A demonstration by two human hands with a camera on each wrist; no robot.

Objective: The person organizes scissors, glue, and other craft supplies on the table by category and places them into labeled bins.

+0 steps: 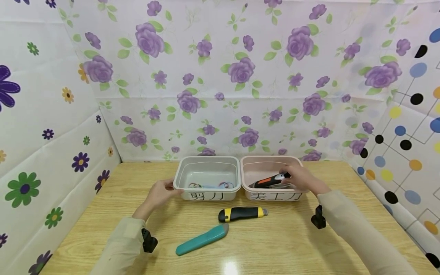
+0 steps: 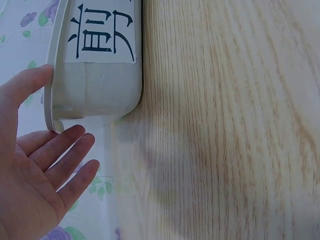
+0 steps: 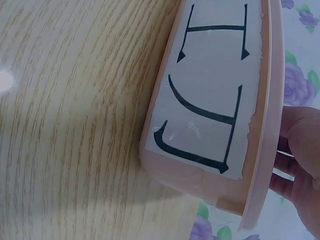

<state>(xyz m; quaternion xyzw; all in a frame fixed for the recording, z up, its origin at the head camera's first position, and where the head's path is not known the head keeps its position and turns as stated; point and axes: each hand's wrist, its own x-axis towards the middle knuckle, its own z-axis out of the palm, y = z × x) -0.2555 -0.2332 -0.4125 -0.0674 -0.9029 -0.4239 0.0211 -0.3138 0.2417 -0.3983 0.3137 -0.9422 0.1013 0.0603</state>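
My right hand [image 1: 299, 177] reaches over the right side of the pink bin [image 1: 245, 179] and holds a black-and-orange utility knife [image 1: 266, 181] by one end, inside the bin. In the right wrist view the fingers [image 3: 300, 145] are partly hidden behind the bin's rim. The left hand [image 1: 160, 195] is at the left front corner of the grey bin [image 1: 209, 160]. Its thumb [image 2: 35, 82] lies on the rim, with the index finger on the other side of the corner and the remaining fingers spread loosely. Scissors [image 1: 227, 185] lie in the grey bin.
On the wooden table [image 1: 275, 248], in front of the bins, lie a yellow-and-black utility knife [image 1: 243, 214] and a teal utility knife [image 1: 203, 240]. Both bins carry white labels with black characters. Floral cloth [image 1: 220, 76] stands behind, with patterned cloth at both sides.
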